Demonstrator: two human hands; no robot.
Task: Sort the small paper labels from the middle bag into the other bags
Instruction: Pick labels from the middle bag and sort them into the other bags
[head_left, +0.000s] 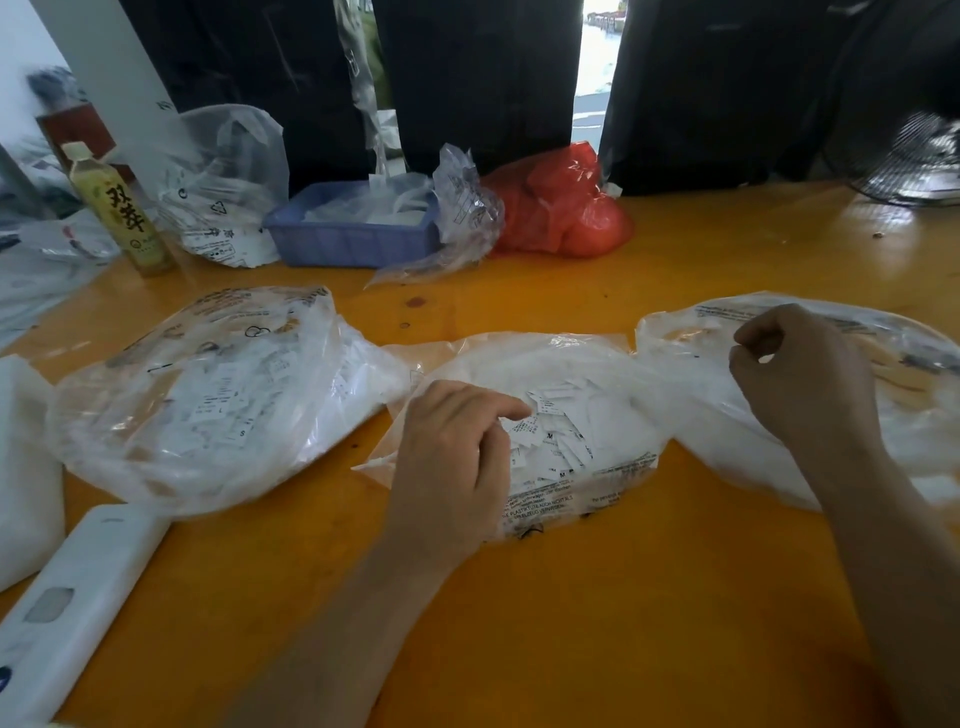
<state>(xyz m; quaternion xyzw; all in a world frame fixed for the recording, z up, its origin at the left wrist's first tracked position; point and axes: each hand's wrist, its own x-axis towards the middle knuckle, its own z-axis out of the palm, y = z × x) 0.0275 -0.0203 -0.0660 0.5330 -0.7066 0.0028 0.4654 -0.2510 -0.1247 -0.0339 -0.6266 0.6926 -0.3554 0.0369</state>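
Note:
Three clear plastic bags lie in a row on the orange table. The middle bag (587, 483) holds a heap of small white paper labels (558, 439). My left hand (454, 457) is inside its mouth, fingertips curled onto the labels. The left bag (202, 395) also holds several labels. My right hand (802, 374) hovers over the opening of the right bag (914, 415), thumb and fingers pinched together; whether a label is between them I cannot tell.
At the back stand a drink bottle (122, 213), a blue basket (353, 234) of white pieces, crumpled clear bags (223, 187) and a red bag (561, 208). A white flat device (67, 608) lies near left. A fan (919, 156) sits far right.

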